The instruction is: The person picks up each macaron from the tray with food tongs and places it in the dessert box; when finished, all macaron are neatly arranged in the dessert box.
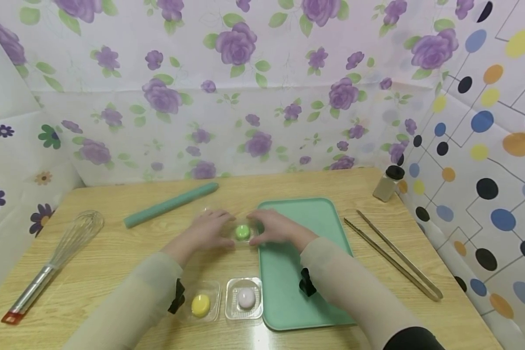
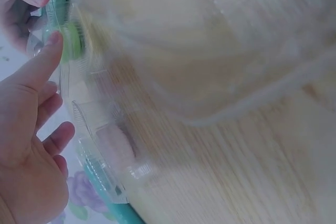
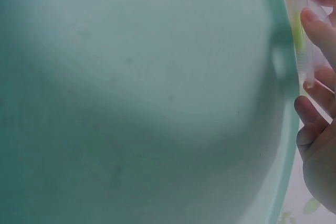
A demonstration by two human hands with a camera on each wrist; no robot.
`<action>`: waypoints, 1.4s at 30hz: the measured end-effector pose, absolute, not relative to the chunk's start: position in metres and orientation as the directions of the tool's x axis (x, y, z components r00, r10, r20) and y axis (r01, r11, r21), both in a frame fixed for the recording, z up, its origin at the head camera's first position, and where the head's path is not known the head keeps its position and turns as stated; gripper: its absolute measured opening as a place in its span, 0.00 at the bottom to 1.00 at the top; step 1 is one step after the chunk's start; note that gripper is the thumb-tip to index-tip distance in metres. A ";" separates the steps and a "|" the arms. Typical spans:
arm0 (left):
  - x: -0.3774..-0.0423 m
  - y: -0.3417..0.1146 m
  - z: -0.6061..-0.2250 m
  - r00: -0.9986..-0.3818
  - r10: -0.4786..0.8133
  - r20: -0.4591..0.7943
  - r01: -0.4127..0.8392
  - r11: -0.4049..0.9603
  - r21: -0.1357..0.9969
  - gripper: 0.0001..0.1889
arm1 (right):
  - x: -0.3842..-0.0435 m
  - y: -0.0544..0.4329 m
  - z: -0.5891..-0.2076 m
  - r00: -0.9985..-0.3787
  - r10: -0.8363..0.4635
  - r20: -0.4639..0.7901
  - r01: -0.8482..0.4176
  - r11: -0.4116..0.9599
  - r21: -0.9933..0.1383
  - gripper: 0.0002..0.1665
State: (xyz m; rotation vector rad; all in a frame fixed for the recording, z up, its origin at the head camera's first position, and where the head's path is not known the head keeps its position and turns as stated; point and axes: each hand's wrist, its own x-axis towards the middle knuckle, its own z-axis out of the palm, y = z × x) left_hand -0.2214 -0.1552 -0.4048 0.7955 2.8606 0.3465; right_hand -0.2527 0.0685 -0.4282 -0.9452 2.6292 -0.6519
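A small clear plastic box (image 1: 237, 241) with a round green piece (image 1: 242, 232) in it lies between the two hands, by the tray's left edge. My left hand (image 1: 207, 232), blurred, holds its left side, thumb near and fingers far. My right hand (image 1: 274, 226) grips the right side likewise, its wrist over the green tray (image 1: 306, 287). In the left wrist view, the left thumb overlaps the green piece. The right wrist view shows mostly tray, with fingers (image 3: 317, 30) at its edge. Fingers hide parts of the box; exact contact is hard to see.
Nearer the person are two clear boxes, with a yellow piece (image 1: 201, 306) and a pale lilac piece (image 1: 246, 298). A whisk (image 1: 70, 243) and green rolling pin (image 1: 170, 205) lie left. Metal tongs (image 1: 393, 253) and a black-capped jar (image 1: 387, 184) are right. Patterned sheets (image 1: 245, 121) enclose the table.
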 end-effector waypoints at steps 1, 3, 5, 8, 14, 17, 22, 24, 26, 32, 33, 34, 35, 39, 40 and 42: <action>-0.221 -0.156 -0.405 -0.849 0.522 -0.083 0.488 0.834 0.258 0.37 | -0.252 0.068 -0.428 -0.751 -0.653 -0.102 -0.532 0.688 -0.494 0.46; -0.222 -0.156 -0.405 -0.850 0.521 -0.079 0.489 0.835 0.252 0.37 | -0.252 0.069 -0.427 -0.751 -0.652 -0.105 -0.532 0.691 -0.490 0.46; -0.222 -0.156 -0.405 -0.853 0.516 -0.081 0.483 0.838 0.253 0.37 | -0.251 0.069 -0.427 -0.752 -0.651 -0.109 -0.530 0.694 -0.487 0.46; -0.222 -0.157 -0.405 -0.853 0.516 -0.082 0.482 0.838 0.255 0.36 | -0.251 0.069 -0.427 -0.753 -0.649 -0.112 -0.525 0.694 -0.492 0.46; -0.221 -0.157 -0.405 -0.850 0.521 -0.074 0.490 0.836 0.248 0.36 | -0.252 0.069 -0.428 -0.753 -0.650 -0.101 -0.524 0.686 -0.505 0.45; -0.220 -0.158 -0.404 -0.851 0.521 -0.068 0.489 0.832 0.262 0.38 | -0.253 0.069 -0.428 -0.758 -0.644 -0.102 -0.517 0.688 -0.509 0.47; -0.221 -0.168 -0.400 -0.872 0.487 -0.044 0.453 0.839 0.301 0.40 | -0.254 0.070 -0.424 -0.776 -0.626 -0.076 -0.486 0.671 -0.560 0.49; -0.222 -0.175 -0.400 -0.887 0.461 -0.036 0.430 0.851 0.301 0.41 | -0.255 0.069 -0.422 -0.784 -0.617 -0.074 -0.469 0.666 -0.580 0.49; -0.223 -0.184 -0.399 -0.897 0.442 -0.030 0.413 0.858 0.304 0.40 | -0.256 0.068 -0.419 -0.789 -0.609 -0.083 -0.450 0.666 -0.595 0.49; -0.225 -0.214 -0.398 -0.926 0.378 -0.026 0.352 0.884 0.309 0.41 | -0.259 0.056 -0.413 -0.795 -0.595 -0.114 -0.407 0.664 -0.627 0.47; -0.226 -0.219 -0.398 -0.931 0.363 -0.033 0.336 0.891 0.306 0.42 | -0.260 0.053 -0.413 -0.795 -0.595 -0.115 -0.405 0.663 -0.630 0.46; -0.226 -0.223 -0.397 -0.936 0.349 -0.041 0.320 0.896 0.309 0.43 | -0.261 0.050 -0.411 -0.795 -0.596 -0.113 -0.403 0.658 -0.636 0.46; -0.227 -0.228 -0.397 -0.941 0.334 -0.049 0.303 0.900 0.313 0.44 | -0.262 0.047 -0.410 -0.796 -0.594 -0.111 -0.402 0.658 -0.636 0.45; -0.231 -0.242 -0.398 -0.955 0.288 -0.076 0.243 0.902 0.358 0.46 | -0.267 0.033 -0.407 -0.807 -0.579 -0.115 -0.395 0.674 -0.625 0.44; -0.232 -0.245 -0.399 -0.958 0.274 -0.084 0.224 0.899 0.377 0.47 | -0.268 0.029 -0.407 -0.808 -0.577 -0.116 -0.395 0.677 -0.622 0.44; -0.234 -0.249 -0.401 -0.961 0.257 -0.102 0.194 0.888 0.418 0.47 | -0.270 0.023 -0.407 -0.810 -0.573 -0.124 -0.398 0.692 -0.602 0.45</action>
